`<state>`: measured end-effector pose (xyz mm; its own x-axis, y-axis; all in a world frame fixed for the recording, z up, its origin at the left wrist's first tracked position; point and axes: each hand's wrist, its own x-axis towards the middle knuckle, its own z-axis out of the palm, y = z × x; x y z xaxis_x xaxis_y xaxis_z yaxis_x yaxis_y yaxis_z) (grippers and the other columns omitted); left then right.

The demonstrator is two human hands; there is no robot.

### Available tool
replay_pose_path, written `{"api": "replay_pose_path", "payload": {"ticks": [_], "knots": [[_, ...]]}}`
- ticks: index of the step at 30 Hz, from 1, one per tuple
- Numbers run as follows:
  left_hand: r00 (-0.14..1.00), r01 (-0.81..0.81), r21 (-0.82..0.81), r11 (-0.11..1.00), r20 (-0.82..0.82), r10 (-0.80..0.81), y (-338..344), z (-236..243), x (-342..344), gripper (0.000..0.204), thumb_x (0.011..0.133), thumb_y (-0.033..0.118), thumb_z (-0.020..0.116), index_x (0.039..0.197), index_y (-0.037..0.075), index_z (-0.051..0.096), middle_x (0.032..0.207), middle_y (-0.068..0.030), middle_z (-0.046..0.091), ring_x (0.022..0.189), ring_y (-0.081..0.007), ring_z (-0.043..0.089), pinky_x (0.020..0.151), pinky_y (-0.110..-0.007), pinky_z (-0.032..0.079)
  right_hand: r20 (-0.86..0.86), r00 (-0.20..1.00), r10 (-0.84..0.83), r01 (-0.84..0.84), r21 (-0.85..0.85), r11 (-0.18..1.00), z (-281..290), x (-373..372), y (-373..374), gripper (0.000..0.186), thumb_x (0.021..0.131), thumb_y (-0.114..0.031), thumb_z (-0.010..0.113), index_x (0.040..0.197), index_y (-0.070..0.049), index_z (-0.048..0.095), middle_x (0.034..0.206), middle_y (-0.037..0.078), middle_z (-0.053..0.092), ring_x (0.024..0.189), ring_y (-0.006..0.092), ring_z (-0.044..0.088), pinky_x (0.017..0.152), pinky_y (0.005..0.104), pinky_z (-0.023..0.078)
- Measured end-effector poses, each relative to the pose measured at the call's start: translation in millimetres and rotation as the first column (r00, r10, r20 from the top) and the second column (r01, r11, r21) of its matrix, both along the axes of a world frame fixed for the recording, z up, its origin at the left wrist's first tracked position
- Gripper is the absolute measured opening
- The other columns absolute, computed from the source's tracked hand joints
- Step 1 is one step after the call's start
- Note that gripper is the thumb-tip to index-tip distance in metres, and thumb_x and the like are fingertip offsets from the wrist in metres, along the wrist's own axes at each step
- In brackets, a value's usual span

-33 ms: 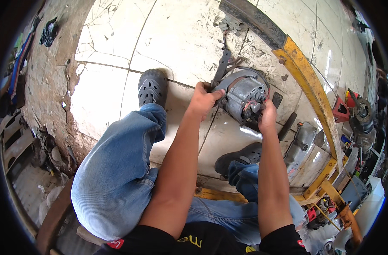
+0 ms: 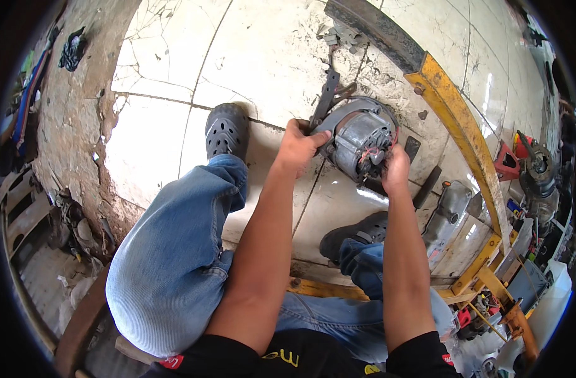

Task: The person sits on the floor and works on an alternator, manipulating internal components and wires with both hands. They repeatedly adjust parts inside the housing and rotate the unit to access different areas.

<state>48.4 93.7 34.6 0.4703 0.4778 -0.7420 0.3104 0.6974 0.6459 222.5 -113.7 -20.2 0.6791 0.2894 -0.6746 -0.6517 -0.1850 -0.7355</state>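
Observation:
A round grey metal electric motor (image 2: pixel 354 142) lies tilted above the tiled floor, with slots in its housing and thin reddish wires showing at its near end. Around its far side runs a dark bracket with a flat arm (image 2: pixel 326 97). My left hand (image 2: pixel 300 148) is closed on the bracket's left edge, thumb on top. At the motor's right side, my right hand (image 2: pixel 397 167) grips the wired end; its fingertips are partly hidden behind the housing. A cable leads away from the arm to a grey connector (image 2: pixel 331 39).
A yellow and black metal frame (image 2: pixel 455 104) curves around on the right. Near my right forearm lie a dark-handled tool (image 2: pixel 428 188) and a silver metal casing (image 2: pixel 450 211). My grey clogs (image 2: pixel 226 131) rest on the tiles. Tools and parts crowd the far right.
The motor has shifted slightly left and turned a little in my hands. Both hands keep their hold.

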Motion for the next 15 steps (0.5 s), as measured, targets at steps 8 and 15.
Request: {"api": "replay_pose_path", "payload": {"ticks": [8,15], "knots": [[0.994,-0.018,0.185,0.982,-0.104,0.037,30,4,-17,0.057,0.081,0.012,0.08,0.119,-0.007,0.042,0.107,-0.0177,0.058,0.095,-0.021,0.058,0.084,-0.033,0.049,-0.039,0.993,0.107,-0.108,-0.029,0.994,14,1,76,0.044,0.097,-0.033,0.045,0.132,-0.009,0.057,0.124,0.006,0.063,0.109,0.0217,0.06,0.089,0.0401,0.048],[0.996,-0.088,0.151,0.985,0.019,0.086,10,14,-15,0.059,0.08,0.005,0.079,0.119,-0.003,0.036,0.105,-0.0151,0.054,0.094,-0.0186,0.055,0.083,-0.031,0.048,-0.082,0.996,0.045,-0.05,-0.057,0.997,15,2,78,0.037,0.097,-0.037,0.05,0.121,-0.012,0.062,0.119,0.004,0.063,0.107,0.0202,0.059,0.091,0.042,0.045]]}}
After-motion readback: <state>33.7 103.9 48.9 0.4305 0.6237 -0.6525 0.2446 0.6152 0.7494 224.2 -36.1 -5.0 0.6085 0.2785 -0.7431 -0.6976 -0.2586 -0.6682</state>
